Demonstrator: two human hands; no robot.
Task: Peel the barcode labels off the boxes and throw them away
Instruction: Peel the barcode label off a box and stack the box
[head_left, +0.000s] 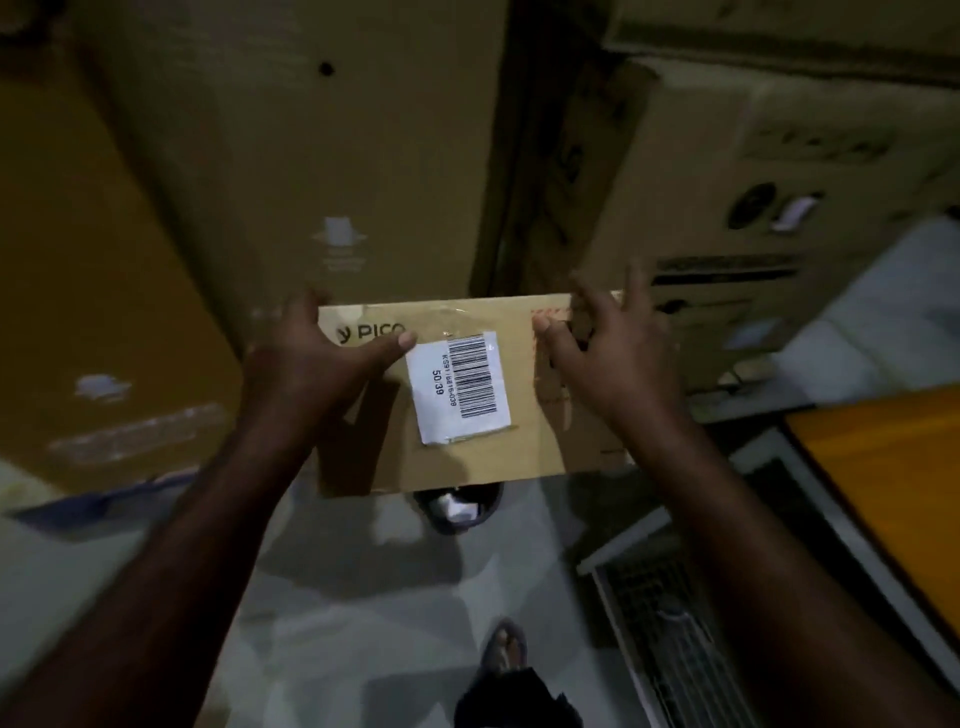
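Note:
A small brown cardboard box (540, 431) marked PICO is held in the air in front of me. On its top face sits a white barcode label (457, 387) under clear tape, flat and whole. My left hand (317, 364) grips the box's left end, thumb lying on top next to the label. At the box's right end my right hand (602, 353) holds the far corner, thumb on top and fingers spread over the edge.
Tall brown cartons (291, 156) stand stacked ahead and to the left, more printed cartons (727, 218) to the right. Below the box a dark bin (457, 509) holds white scraps. A foot in a sandal (506, 649) rests on the pale tiled floor. An orange surface (893, 467) lies at right.

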